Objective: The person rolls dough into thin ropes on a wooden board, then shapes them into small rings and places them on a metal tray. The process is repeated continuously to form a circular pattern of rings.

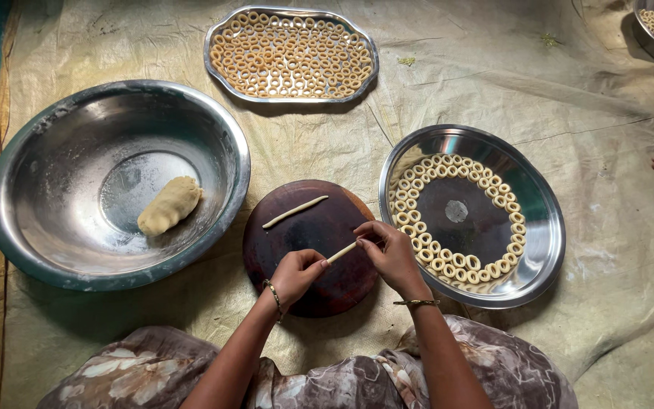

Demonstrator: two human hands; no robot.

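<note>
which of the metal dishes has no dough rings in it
The big round steel bowl on the left: it holds only a lump of dough, while the oval tray and round plate carry rings.

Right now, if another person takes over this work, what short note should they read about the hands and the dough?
Left hand and right hand: both pinch one thin dough strip over the round wooden board.
A second strip lies loose on the board.
Dough lump sits in the big steel bowl.
Done: oval tray full of rings; round steel plate has rings around its edge only.
Left: plate centre bare, both strips unshaped, lump unused.
</note>
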